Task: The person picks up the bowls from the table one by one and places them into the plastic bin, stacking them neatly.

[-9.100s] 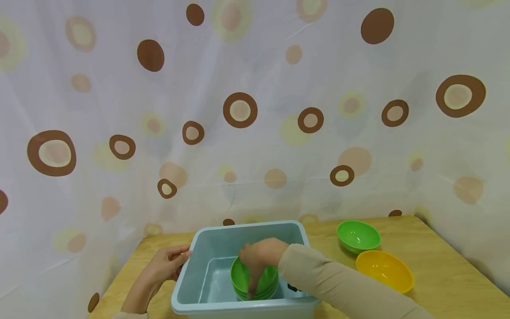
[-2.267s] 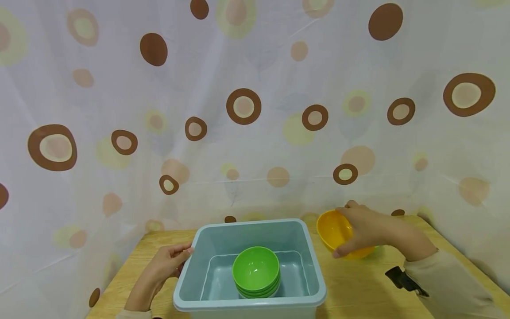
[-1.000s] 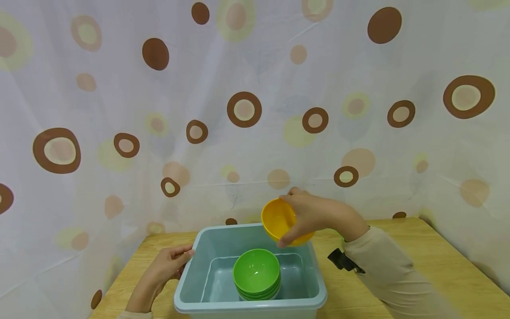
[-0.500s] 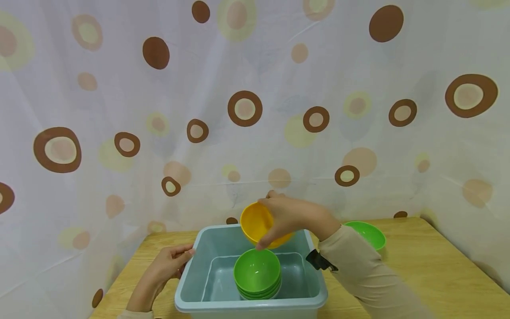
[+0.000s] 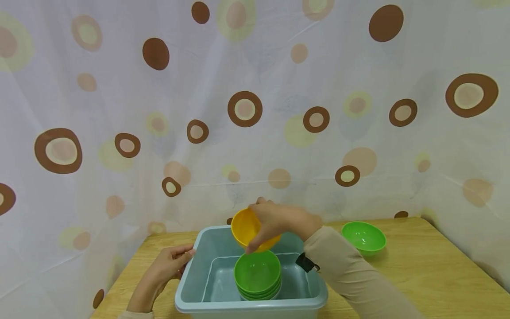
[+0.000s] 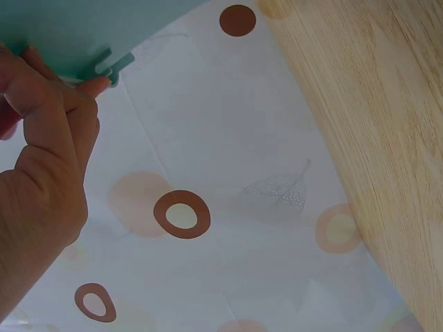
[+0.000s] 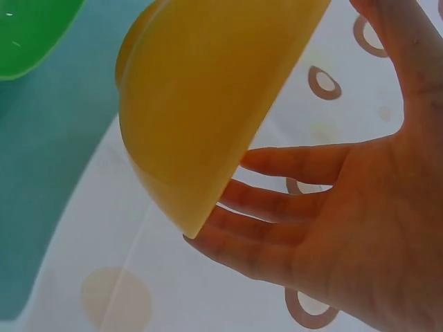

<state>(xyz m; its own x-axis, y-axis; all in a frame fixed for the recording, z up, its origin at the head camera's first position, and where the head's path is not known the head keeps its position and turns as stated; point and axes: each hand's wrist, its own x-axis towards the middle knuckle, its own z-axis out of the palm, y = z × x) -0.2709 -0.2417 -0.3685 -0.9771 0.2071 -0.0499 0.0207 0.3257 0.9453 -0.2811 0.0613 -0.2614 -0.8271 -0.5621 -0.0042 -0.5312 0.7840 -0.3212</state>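
My right hand (image 5: 275, 221) grips a yellow bowl (image 5: 244, 228) by its rim, tilted, just above the back of a stack of green bowls (image 5: 256, 274). That stack stands inside a pale blue plastic tub (image 5: 251, 305). In the right wrist view the fingertips (image 7: 259, 160) lie along the rim of the yellow bowl (image 7: 201, 97), with a green bowl (image 7: 31, 31) beyond. Meanwhile my left hand (image 5: 169, 264) holds the tub's left rim, thumb toward the edge. The left wrist view shows its curled fingers against the tub (image 6: 104, 28); some are hidden.
A single green bowl (image 5: 363, 238) sits on the wooden table (image 5: 422, 266) right of the tub. Behind the table hangs a dotted curtain (image 5: 255, 155). A black strap (image 5: 306, 262) is on the right sleeve.
The stack in the tub was let go; the yellow bowl was lifted from the table at right and carried left over the tub, lowering slightly. My left hand has stayed at the rim.
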